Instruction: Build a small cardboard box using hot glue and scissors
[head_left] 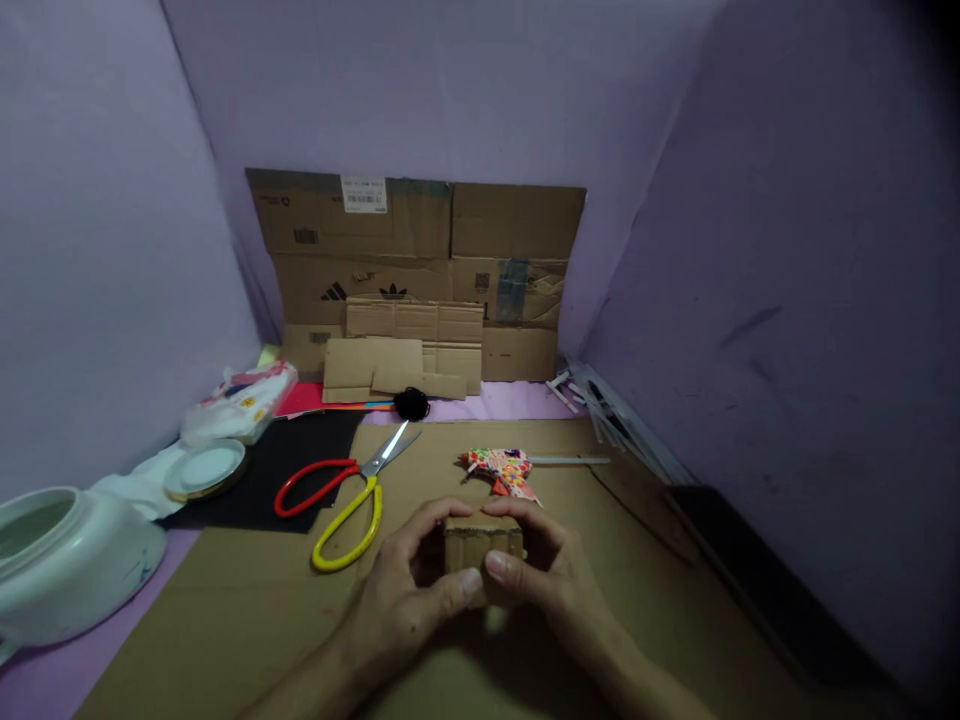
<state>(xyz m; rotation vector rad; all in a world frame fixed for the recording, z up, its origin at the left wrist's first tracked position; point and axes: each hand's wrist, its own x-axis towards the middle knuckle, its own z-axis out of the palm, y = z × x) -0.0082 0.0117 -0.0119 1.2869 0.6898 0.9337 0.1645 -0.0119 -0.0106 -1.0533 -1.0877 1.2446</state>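
Our left hand [401, 590] and right hand [562, 570] reach in from the near edge, both sets of fingers [439, 512] clamped on a small cardboard box [484, 540]. We press the thumbs [470, 581] to its near face, their tips a little apart, while the index fingers curl along its sides toward the top. We have the box over the near part of a wide cardboard sheet [255, 600]; whether its base touches the sheet, we cannot tell.

Just beyond our hands lies a flowered glue gun [499, 463], its nozzle to the left and a pale glue stick [570, 460] out of its back. To our left we see scissors [370, 468] with parted blades, one handle red, the other yellow, partly over a black sheet [300, 440]. Farther left are a white pot [97, 570], a round lid [208, 465] and a plastic bag [247, 400].

At the back, a ball of black yarn [412, 403] sits before some cardboard pieces [375, 360], which lean on a big upright panel [397, 225]. On our right, clear sticks [615, 410] lie along the wall [810, 250].
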